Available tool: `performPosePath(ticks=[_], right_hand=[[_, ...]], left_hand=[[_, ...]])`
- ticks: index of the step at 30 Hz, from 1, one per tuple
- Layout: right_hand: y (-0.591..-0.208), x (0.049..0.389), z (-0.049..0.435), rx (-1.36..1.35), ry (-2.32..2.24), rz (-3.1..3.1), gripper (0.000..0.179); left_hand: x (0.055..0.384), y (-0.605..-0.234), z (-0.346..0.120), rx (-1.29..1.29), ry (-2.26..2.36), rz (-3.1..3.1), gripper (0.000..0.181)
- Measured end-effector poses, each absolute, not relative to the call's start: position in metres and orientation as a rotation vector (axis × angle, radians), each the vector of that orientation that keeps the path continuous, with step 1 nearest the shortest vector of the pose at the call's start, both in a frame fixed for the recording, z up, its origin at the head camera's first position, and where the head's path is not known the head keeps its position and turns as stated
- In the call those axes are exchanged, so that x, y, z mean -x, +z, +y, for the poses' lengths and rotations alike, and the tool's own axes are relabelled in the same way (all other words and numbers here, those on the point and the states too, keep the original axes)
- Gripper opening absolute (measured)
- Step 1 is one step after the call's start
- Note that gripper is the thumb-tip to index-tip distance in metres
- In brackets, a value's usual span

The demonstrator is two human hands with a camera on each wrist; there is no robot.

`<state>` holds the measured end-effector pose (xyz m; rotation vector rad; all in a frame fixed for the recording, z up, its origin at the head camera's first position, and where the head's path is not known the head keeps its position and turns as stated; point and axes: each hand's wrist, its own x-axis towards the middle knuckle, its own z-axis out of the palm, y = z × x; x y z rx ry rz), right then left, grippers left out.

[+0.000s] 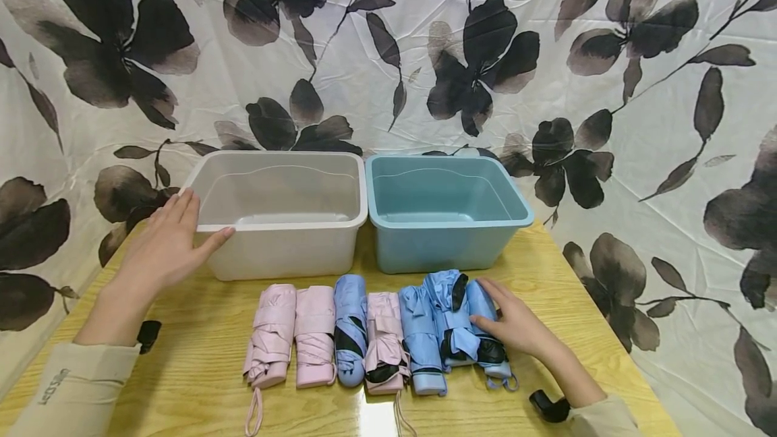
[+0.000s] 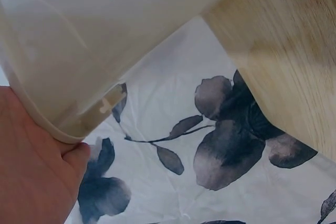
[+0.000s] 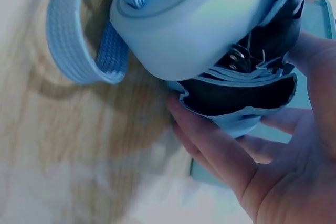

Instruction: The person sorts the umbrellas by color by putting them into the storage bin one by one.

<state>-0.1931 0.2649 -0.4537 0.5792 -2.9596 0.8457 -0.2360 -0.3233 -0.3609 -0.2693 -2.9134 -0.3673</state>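
My left hand (image 1: pixel 162 240) rests against the left front corner of a whitish plastic bin (image 1: pixel 282 251), fingers extended along its side and thumb over the front rim. On the right, my right hand (image 1: pixel 517 321) holds a folded blue umbrella (image 1: pixel 479 303), the last in a row, with thumb and fingers on opposite sides. Its rounded end, wrist loop (image 3: pixel 63 35) and black inner fabric show in the right wrist view. Beside it lie two more blue umbrellas (image 1: pixel 421 342), then a pink umbrella (image 1: pixel 384 329), a blue umbrella (image 1: pixel 350 315) and two pink umbrellas (image 1: pixel 273 329).
A light blue bin (image 1: pixel 446 248) stands right of the whitish one, both behind the umbrellas on a wood-grain table (image 1: pixel 194 363). Floral cloth (image 1: pixel 388 52) hangs behind and at both sides. Black straps (image 1: pixel 549 406) show at the wrists.
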Motion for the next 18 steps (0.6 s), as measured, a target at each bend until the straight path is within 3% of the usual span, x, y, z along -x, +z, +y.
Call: performPosePath(ticks=[18], right_hand=[[-0.460,0.187,0.277,-0.330,1.407,-2.833,0.076]], left_hand=[[0.236,-0.361,-0.321,0.275,-0.368,-2.923,0.101]])
